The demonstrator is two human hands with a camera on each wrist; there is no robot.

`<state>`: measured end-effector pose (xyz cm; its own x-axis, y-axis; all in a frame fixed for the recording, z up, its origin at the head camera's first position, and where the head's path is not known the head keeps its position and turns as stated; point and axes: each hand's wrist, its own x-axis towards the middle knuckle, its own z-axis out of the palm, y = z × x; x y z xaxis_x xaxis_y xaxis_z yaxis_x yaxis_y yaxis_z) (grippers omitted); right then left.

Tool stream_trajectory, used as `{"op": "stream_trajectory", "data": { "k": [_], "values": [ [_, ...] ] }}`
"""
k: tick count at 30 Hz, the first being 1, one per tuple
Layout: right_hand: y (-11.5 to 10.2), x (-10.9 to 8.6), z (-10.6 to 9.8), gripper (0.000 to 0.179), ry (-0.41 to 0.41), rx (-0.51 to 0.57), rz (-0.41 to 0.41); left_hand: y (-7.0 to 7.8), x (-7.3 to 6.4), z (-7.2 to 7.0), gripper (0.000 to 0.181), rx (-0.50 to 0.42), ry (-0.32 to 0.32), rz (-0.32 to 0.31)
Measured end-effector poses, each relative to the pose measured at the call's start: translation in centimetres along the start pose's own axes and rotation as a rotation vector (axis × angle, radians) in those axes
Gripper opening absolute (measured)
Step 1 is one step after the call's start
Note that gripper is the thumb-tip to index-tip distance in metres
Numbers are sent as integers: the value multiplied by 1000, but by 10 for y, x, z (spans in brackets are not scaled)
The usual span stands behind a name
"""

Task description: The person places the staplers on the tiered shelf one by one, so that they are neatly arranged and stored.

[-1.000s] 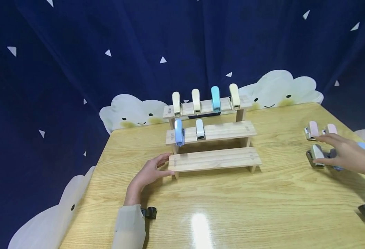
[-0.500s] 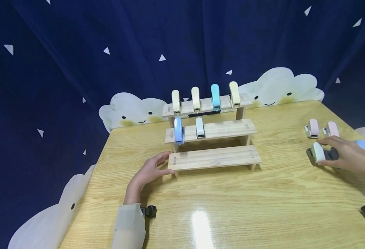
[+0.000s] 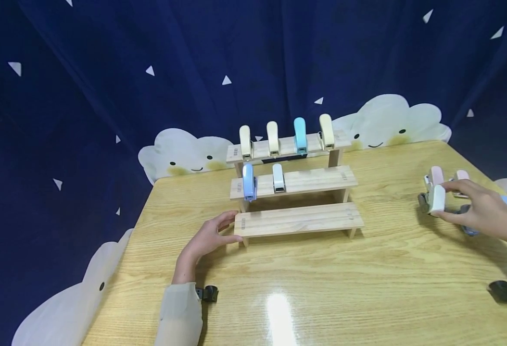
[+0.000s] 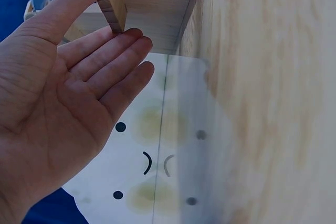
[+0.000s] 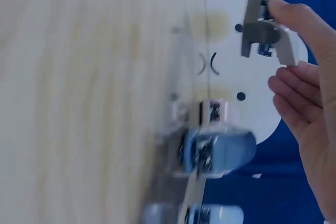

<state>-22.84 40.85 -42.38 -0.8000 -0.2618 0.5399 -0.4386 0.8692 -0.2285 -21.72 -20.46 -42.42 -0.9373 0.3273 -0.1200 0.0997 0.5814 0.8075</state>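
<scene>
My right hand point(image 3: 485, 206) grips a white-topped stapler with a grey base point(image 3: 437, 199) between thumb and fingers, lifted over the table's right side. In the right wrist view the same stapler point(image 5: 262, 32) hangs from the hand, clear of the staplers below it. At the left end of a three-tier wooden rack point(image 3: 298, 219), my left hand point(image 3: 210, 234) touches the lowest board, thumb at its front corner and fingers at the rear. The left wrist view shows that hand's fingers point(image 4: 113, 61) extended beside the board's end.
Cream staplers point(image 3: 272, 139) and a turquoise one point(image 3: 300, 136) stand on the top tier. A blue stapler point(image 3: 248, 181) and a white one point(image 3: 278, 178) sit on the middle tier. Pink staplers point(image 3: 437, 174) and a dark blue one point(image 3: 469, 228) lie around the right hand.
My right hand has closed on the white-topped stapler and raised it off the table, moving slightly left. The left hand has stayed at the rack.
</scene>
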Motion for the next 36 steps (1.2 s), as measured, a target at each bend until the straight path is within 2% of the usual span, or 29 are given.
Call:
{"op": "stream_trajectory", "data": {
  "k": [3, 5, 8, 12, 21, 29, 33, 36],
  "values": [
    [-10, 8, 0, 71, 42, 82, 33, 0, 0, 0, 81, 1, 0, -5],
    [-19, 15, 0, 70, 79, 135, 27, 0, 0, 0, 82, -2, 0, -9],
    [-34, 27, 1, 69, 131, 178, 12, 0, 1, 0, 83, -13, 4, -19],
    [-57, 44, 1, 69, 148, 187, -1, -1, 1, 0, 83, -10, 6, -2],
    [-107, 82, 11, 74, 205, 227, -172, -2, 0, 0, 80, -2, 8, 11],
    [-145, 111, 30, 69, 181, 261, -358, -5, 0, 1, 79, -12, 4, 14],
    [-162, 123, 38, 69, 166, 281, -408, -4, 0, 1, 80, -14, -1, 15],
    [-174, 131, 43, 69, 142, 275, -416, -2, 0, 0, 81, -11, 0, 12]
  ]
}}
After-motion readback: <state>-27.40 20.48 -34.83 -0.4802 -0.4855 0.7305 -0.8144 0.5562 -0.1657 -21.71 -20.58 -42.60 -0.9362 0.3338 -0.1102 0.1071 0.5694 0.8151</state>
